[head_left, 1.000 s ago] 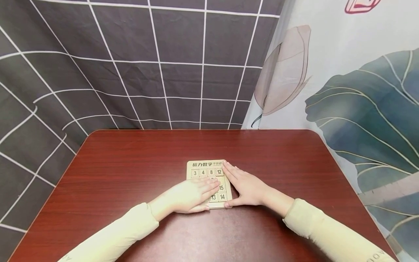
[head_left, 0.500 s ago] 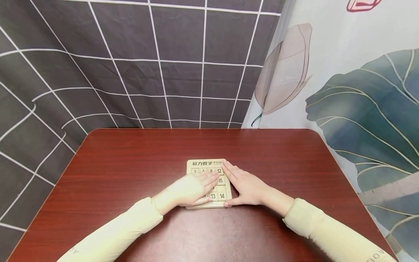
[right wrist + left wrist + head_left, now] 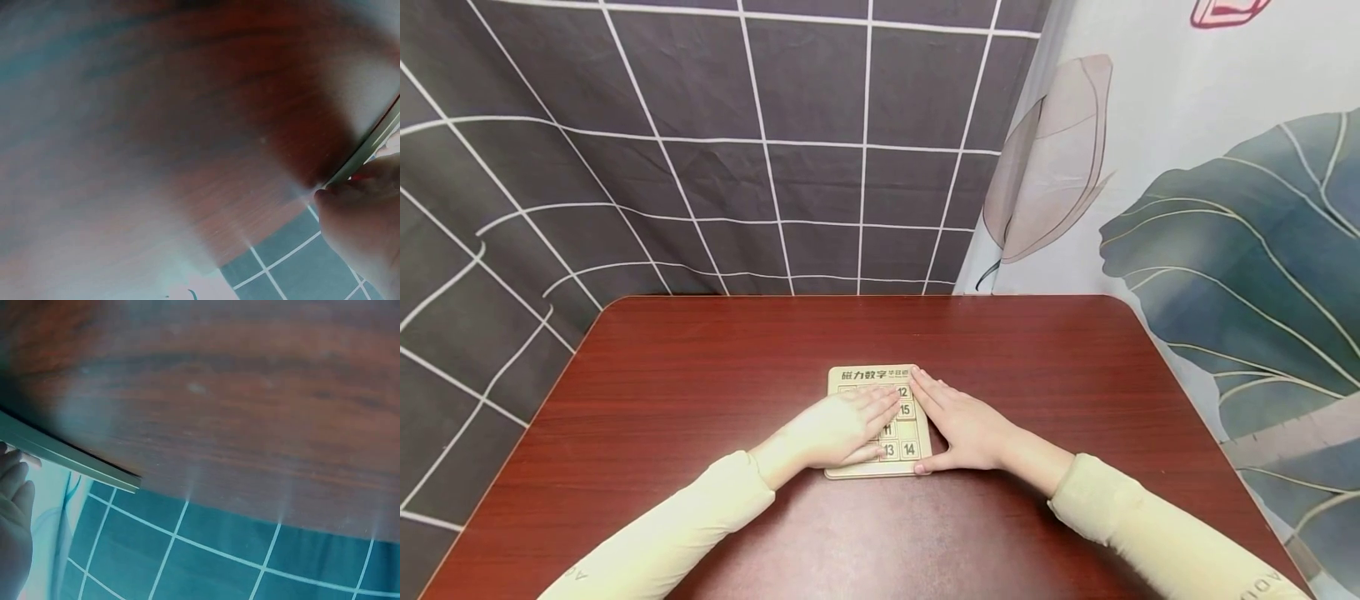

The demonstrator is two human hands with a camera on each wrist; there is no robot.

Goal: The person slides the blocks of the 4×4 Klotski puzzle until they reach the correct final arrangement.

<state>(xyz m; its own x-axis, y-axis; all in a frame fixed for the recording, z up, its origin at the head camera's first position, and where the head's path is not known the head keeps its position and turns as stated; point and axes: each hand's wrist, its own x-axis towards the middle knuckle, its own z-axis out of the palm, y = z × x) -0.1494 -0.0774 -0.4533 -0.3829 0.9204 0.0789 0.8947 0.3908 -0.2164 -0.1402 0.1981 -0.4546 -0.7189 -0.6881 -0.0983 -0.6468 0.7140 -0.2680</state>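
A pale number slide puzzle [image 3: 871,472] lies flat on the table, Chinese characters printed across its top. My left hand [image 3: 838,425] rests on its left and middle part with straight fingers, covering many tiles. Tiles 12, 15 [image 3: 906,410], 11, 13 and 14 show; a bare slot sits under 15 and right of 11. Along the right side, my right hand [image 3: 968,427] touches the upper right corner with extended fingers and the lower right corner with the thumb. Both wrist views show the puzzle's thin edge [image 3: 75,464] beside a hand.
The dark red wooden table [image 3: 700,350] has rounded back corners. Behind it hangs a grey cloth with a white grid [image 3: 812,183]. A white curtain with large leaf prints [image 3: 1240,250] hangs at the right.
The 15 tile has moved up one row, and the slot beneath it now shows. My left hand has shifted up slightly over the puzzle. The right hand stays in place.
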